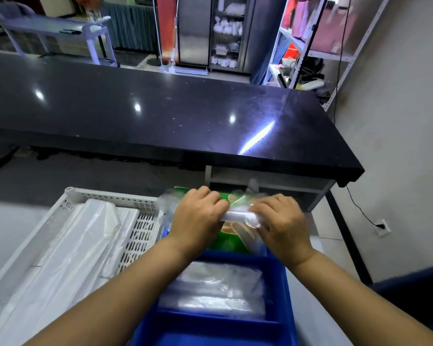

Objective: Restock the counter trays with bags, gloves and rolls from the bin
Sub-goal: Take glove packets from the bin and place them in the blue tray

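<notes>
Both hands hold a small white roll (236, 216) wrapped in clear plastic, above the far end of the blue tray (284, 275). My left hand (196, 216) grips its left end and my right hand (276, 224) grips its right end. Under the roll lies a green printed packet (231, 242), partly hidden by my hands. The blue tray's near compartment holds flat packs of clear bags (218, 288). To the left, a white perforated tray (143, 226) holds long folded white plastic bags (68, 248). The bin is not in view.
A long black glossy counter (160, 113) runs across behind the trays, with an open grey shelf (268, 178) under its right end. Metal shelving (308, 41) and a wall (395, 136) with a socket stand at the right. A dark blue object (415, 285) sits at the lower right.
</notes>
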Available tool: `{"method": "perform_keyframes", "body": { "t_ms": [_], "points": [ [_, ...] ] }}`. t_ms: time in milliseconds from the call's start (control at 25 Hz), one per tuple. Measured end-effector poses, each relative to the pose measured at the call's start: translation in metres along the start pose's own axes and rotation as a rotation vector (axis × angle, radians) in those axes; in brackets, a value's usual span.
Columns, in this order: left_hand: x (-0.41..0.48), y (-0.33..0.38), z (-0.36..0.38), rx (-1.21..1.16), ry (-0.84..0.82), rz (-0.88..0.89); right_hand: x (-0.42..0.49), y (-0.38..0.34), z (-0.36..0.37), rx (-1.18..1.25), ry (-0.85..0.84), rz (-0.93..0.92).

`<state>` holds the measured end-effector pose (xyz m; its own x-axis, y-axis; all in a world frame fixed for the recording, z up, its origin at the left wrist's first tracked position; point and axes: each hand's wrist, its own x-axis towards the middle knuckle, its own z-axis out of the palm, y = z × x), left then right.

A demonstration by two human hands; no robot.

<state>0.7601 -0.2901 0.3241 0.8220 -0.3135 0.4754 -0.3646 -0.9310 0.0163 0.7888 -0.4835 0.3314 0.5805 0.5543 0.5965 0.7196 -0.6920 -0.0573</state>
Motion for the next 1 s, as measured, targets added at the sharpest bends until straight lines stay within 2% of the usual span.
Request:
{"method": "perform_keyframes", "body": {
  "t_ms": [120,200,240,360,440,520,720,880,1000],
  "points": [
    [-0.024,0.004,0.028,-0.015,-0.184,0.022,-0.031,-0.002,0.025,-0.041,-0.123,0.038],
    [-0.034,0.001,0.038,-0.105,-0.301,-0.081,-0.045,-0.003,0.037,-0.003,-0.247,0.147],
    [-0.037,-0.002,0.037,-0.138,-0.327,-0.117,-0.048,-0.003,0.041,0.021,-0.305,0.217],
    [-0.043,-0.013,0.035,-0.166,-0.268,-0.165,-0.044,0.0,0.045,0.112,-0.472,0.417],
    [-0.044,-0.019,0.032,-0.232,-0.314,-0.193,-0.036,0.004,0.045,0.143,-0.586,0.503],
    [-0.044,-0.023,0.034,-0.249,-0.376,-0.195,-0.029,0.005,0.043,0.125,-0.622,0.479],
    [-0.035,-0.022,0.039,-0.179,-0.415,-0.127,-0.029,0.004,0.044,-0.035,-0.409,0.174],
    [-0.038,-0.028,0.037,-0.186,-0.463,-0.115,-0.037,0.006,0.052,0.009,-0.579,0.214],
    [-0.046,-0.041,0.026,-0.201,-0.353,-0.177,-0.039,0.009,0.051,0.063,-0.53,0.225]
  ]
}}
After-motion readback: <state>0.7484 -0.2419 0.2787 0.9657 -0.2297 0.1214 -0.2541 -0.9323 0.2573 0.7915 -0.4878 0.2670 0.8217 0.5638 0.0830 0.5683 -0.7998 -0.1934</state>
